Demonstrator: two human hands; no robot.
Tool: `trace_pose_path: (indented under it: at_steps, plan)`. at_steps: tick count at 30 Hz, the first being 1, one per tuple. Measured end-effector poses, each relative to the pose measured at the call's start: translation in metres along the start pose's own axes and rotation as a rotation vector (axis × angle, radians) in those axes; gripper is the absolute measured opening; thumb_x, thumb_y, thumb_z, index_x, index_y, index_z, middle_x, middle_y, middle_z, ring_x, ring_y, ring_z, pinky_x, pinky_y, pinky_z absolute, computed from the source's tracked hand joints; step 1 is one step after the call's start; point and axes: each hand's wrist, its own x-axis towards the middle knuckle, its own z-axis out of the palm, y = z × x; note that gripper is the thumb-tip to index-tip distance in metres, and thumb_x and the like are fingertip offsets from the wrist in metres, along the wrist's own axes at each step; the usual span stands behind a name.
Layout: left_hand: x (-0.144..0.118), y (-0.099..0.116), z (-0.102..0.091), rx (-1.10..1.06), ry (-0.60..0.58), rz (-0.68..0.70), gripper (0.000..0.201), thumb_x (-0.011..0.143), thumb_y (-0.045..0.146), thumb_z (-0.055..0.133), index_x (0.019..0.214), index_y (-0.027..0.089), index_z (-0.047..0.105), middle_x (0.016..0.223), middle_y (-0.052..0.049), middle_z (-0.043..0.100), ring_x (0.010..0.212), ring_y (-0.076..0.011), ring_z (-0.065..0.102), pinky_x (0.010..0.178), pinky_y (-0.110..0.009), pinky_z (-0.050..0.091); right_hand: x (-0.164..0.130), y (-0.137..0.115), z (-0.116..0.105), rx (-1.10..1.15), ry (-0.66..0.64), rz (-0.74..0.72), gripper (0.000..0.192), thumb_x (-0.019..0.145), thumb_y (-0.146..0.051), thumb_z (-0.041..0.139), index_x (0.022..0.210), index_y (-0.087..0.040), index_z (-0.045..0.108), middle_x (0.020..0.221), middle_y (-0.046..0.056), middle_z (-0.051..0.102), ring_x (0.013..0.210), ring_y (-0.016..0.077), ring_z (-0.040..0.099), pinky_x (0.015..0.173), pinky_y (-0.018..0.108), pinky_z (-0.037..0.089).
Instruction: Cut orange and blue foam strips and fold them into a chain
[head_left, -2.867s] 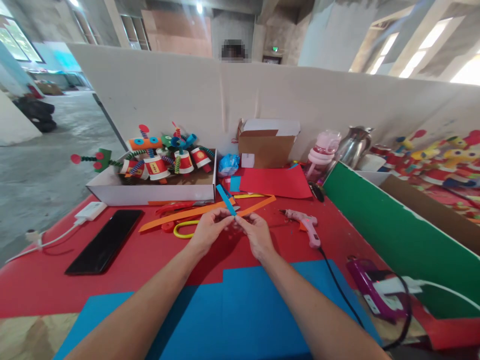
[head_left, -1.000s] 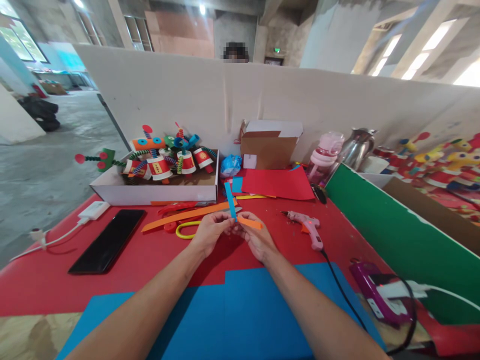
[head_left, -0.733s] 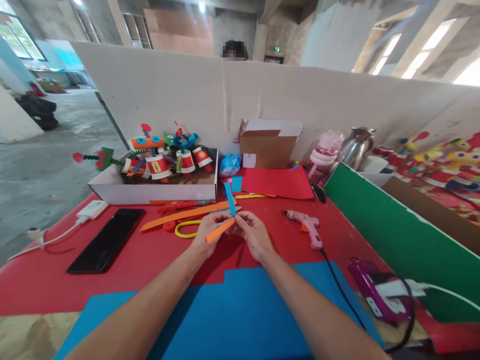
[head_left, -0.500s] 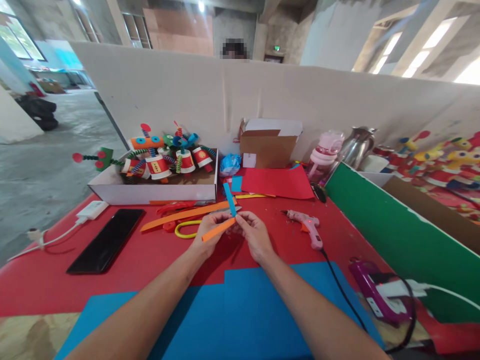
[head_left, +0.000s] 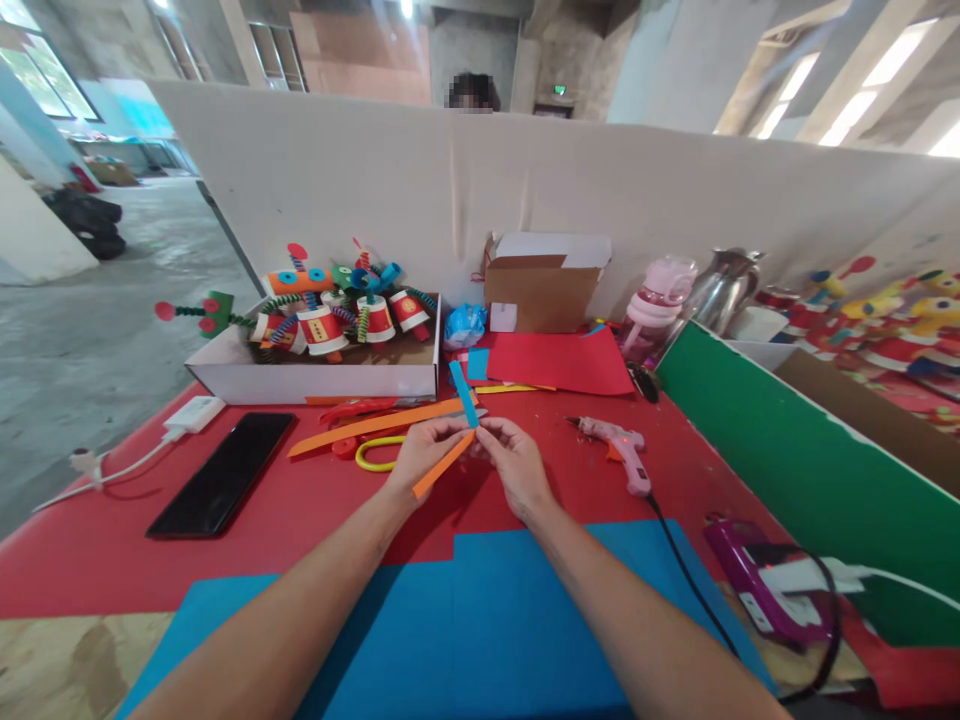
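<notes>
Both my left hand (head_left: 422,455) and right hand (head_left: 517,462) pinch the crossed strips between them. A second ago the orange strip (head_left: 443,464) pointed right; now it hangs toward my left wrist, folded across the blue strip (head_left: 464,394), which juts away from my fingers.

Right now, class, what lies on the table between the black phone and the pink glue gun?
In the head view, between the black phone and pink glue gun: a long orange strip, red scissors and a yellow loop.
</notes>
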Motion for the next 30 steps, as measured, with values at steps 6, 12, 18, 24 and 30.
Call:
trace_pose_path:
  at_steps: [6,12,18,24,30]
  plan:
    - [0.001,-0.002,-0.001,0.013,-0.031,0.040,0.038,0.053,0.044,0.082,0.068,0.012,0.070,0.058,-0.004,0.066,0.050,-0.0120,0.056,0.048,-0.023,0.045,-0.001,-0.001,0.001,-0.017,0.015,0.001,0.020,0.067,-0.036,0.071,0.078,-0.019,0.067,0.063,-0.002,0.064,0.059,0.0117,0.058,0.064,0.025,0.048]
    - [0.006,-0.005,-0.007,0.109,-0.003,0.082,0.036,0.053,0.042,0.082,0.070,0.013,0.071,0.063,-0.003,0.068,0.056,-0.0135,0.059,0.056,-0.024,0.047,-0.001,-0.005,-0.001,-0.013,-0.001,0.098,0.028,0.060,-0.039,0.076,0.078,-0.018,0.068,0.065,0.001,0.068,0.060,0.0143,0.062,0.065,0.030,0.052]
    - [0.003,-0.001,-0.005,0.057,-0.023,0.070,0.031,0.057,0.036,0.080,0.073,0.012,0.071,0.067,-0.005,0.069,0.061,-0.0152,0.061,0.064,-0.028,0.049,0.001,-0.006,-0.004,-0.019,0.060,0.040,0.027,0.058,-0.037,0.078,0.075,-0.018,0.070,0.068,0.001,0.070,0.064,0.0152,0.064,0.071,0.031,0.053]
    - [-0.004,0.004,0.004,0.047,-0.071,0.092,0.032,0.058,0.032,0.078,0.082,0.012,0.068,0.078,-0.006,0.069,0.074,-0.0177,0.062,0.069,-0.029,0.048,0.002,-0.005,0.000,0.137,0.121,0.060,0.027,0.055,-0.034,0.080,0.073,-0.019,0.066,0.066,0.000,0.070,0.062,0.0145,0.065,0.070,0.031,0.055]
    - [-0.004,0.003,0.005,0.059,0.056,0.177,0.025,0.059,0.033,0.076,0.069,0.016,0.060,0.062,0.002,0.061,0.059,-0.0115,0.055,0.059,-0.024,0.044,-0.002,-0.008,0.003,0.172,-0.025,0.117,0.030,0.054,-0.033,0.082,0.074,-0.017,0.066,0.070,0.002,0.070,0.064,0.0163,0.067,0.073,0.034,0.055]
